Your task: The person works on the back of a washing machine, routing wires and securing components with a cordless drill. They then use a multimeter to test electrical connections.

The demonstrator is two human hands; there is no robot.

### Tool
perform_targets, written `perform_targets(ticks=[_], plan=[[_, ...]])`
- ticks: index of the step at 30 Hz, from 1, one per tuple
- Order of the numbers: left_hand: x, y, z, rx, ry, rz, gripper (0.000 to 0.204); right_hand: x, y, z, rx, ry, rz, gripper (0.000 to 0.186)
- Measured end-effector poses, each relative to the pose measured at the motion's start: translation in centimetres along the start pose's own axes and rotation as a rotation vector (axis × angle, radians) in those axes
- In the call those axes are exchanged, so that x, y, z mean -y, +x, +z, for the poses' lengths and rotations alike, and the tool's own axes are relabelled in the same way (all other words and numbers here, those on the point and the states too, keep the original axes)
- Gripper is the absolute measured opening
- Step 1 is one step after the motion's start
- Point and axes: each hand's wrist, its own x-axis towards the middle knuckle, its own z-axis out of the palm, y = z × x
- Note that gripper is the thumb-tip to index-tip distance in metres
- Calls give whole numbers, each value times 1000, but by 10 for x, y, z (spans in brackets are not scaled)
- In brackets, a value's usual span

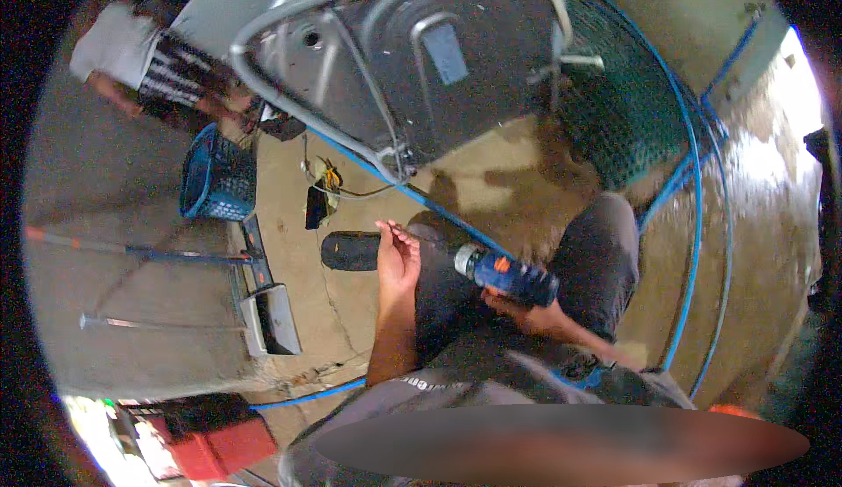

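My right hand (524, 313) is wrapped round a dark blue cordless drill (517, 278) with an orange mark and a pale front end. The drill points left, over my lap. My left hand (401, 256) is raised to the left of it, thumb and fingers pinched together by a thin dark rod-like thing that runs toward the drill's front end. Whether that thing joins the drill I cannot make out. Beyond both hands stands a large grey metal appliance (368, 57) with its moulded panel toward me and a pale blue label on it.
A blue hose (456, 218) crosses the floor below the appliance. A black slipper (351, 251), a blue basket (209, 180), a broom (184, 254) and a dustpan (270, 320) lie or stand at left. Another person (132, 57) is at far left. Green netting (623, 110) is at right.
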Motion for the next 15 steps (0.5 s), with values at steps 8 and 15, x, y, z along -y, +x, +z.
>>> perform_targets(ticks=[8,15], plan=[[22,11,8,-166,265,28,30,-8,19,-28,39,-85,45,30],[-5,66,58,-135,333,138,28,-31,91,-34,8,353,34,36]])
